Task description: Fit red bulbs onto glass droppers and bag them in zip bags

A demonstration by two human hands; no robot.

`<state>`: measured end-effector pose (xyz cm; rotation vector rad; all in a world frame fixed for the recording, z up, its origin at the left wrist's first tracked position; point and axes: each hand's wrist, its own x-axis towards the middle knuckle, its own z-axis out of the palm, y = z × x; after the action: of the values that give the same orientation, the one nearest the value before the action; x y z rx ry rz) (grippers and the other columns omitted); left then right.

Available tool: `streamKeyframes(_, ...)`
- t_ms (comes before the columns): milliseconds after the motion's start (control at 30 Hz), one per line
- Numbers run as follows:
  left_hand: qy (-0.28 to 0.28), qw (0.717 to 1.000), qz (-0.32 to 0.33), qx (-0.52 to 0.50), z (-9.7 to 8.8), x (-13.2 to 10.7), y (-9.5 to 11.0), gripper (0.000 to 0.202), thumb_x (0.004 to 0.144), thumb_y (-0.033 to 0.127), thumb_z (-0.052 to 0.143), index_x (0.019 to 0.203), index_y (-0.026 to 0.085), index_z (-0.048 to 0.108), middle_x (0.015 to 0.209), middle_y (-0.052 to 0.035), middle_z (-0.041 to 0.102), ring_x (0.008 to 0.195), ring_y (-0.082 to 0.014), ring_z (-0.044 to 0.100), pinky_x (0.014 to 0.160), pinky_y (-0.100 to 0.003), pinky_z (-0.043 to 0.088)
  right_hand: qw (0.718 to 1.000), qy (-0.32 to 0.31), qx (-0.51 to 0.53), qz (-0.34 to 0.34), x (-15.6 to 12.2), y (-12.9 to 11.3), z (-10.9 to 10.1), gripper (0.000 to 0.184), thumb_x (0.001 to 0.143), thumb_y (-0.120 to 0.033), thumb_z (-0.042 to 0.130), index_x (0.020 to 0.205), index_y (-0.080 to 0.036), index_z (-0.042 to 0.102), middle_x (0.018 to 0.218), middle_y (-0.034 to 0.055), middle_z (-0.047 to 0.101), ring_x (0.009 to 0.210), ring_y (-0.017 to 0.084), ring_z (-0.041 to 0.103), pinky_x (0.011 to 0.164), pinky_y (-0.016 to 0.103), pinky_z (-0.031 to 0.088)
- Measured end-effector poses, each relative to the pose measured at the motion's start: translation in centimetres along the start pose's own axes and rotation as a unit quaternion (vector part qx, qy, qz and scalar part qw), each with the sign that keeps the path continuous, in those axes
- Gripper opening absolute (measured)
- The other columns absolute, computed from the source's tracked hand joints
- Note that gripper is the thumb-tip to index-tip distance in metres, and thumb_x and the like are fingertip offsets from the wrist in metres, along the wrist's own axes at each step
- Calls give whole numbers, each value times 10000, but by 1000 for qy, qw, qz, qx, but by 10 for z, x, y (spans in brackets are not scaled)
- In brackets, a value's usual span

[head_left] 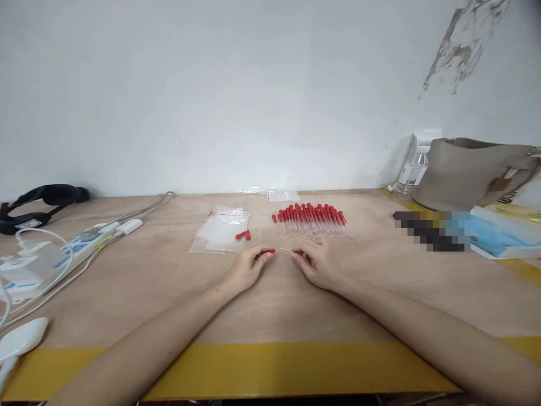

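Between the thumb and fingers of my left hand (248,267) is a red rubber dropper bulb (271,251), its end facing right. My right hand (318,264) pinches a thin glass dropper tube (285,250) that points left toward the bulb; a small gap separates the two. Just beyond my left hand, two loose red bulbs (240,235) lie by clear plastic bags (224,224). A few loose glass tubes (257,235) rest to the right of those bulbs. Behind my right hand, many red-topped glass droppers (315,217) lie spread in a row.
At left are a power strip (76,248) with plugs and cables, and a black headset-like object (46,206). A water bottle (414,172), a beige bag (460,175) and blue face masks (486,234) occupy the right. Yellow tape (270,369) lines the table's front edge.
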<state>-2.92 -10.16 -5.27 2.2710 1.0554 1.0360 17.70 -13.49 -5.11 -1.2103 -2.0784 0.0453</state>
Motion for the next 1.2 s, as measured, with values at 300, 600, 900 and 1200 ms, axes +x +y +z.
streamKeyframes(300,-12,1000,-1,5,2,-1,7,196,830,281,466,876,167,618,799,-14,661,708,-138,585,640,-235,455,999,-28,14,-9,0,-1,10,199,862,-285,413,817,-193,584,698,-6,623,626,112,501,706,294,248)
streamKeyframes(600,-77,997,11,8,1,-7,10,200,827,312,476,846,181,627,742,1,636,653,-119,552,597,-215,420,993,-82,-26,-81,1,5,-3,221,866,-279,413,830,-213,621,734,-5,656,581,100,462,715,304,217)
streamKeyframes(900,-84,988,94,91,2,-9,10,191,834,287,471,834,155,609,706,-13,586,648,-116,527,600,-215,406,985,-69,-83,-132,2,2,4,245,853,-245,390,755,-181,605,653,-8,626,524,87,398,680,307,191)
streamKeyframes(1200,-84,981,137,110,3,-8,8,184,846,269,455,850,160,602,730,-19,601,666,-118,540,618,-218,416,986,-110,-62,-105,3,-2,10,268,870,-240,355,697,-163,546,653,7,612,544,93,431,663,292,225)
